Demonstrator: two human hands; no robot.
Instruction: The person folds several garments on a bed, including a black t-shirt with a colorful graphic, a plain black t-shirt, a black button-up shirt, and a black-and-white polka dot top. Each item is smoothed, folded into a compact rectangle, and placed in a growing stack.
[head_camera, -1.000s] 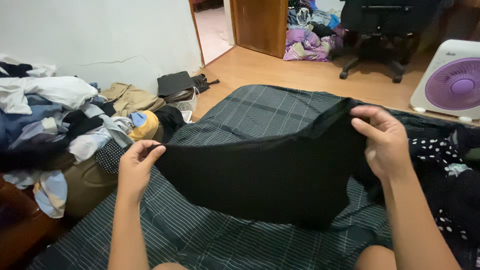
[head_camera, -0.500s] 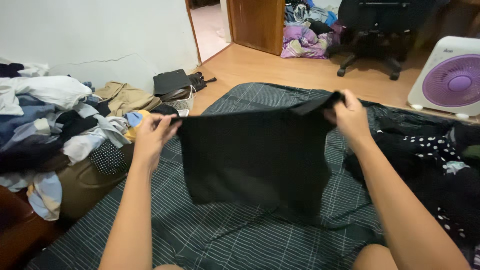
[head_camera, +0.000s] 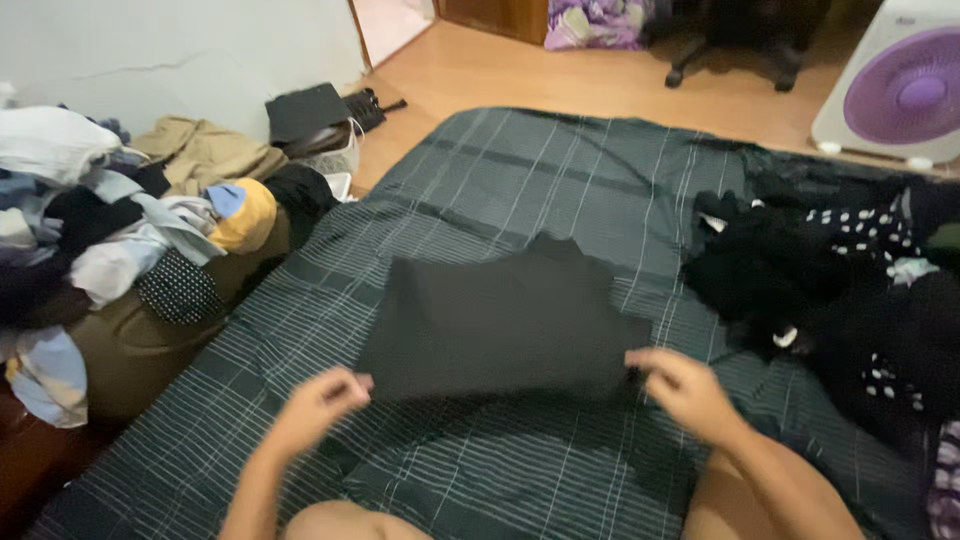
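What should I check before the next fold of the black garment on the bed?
1. Black garment lies flat on the plaid bedcover: ok.
2. Left hand at its near left corner: ok.
3. Right hand at its near right corner: ok.
4. Grip closed on the cloth: cannot tell, the hands are blurred.
5. Garment apart from the dark pile on the right: ok.
6. Far edge even: not ok, a flap sticks out.
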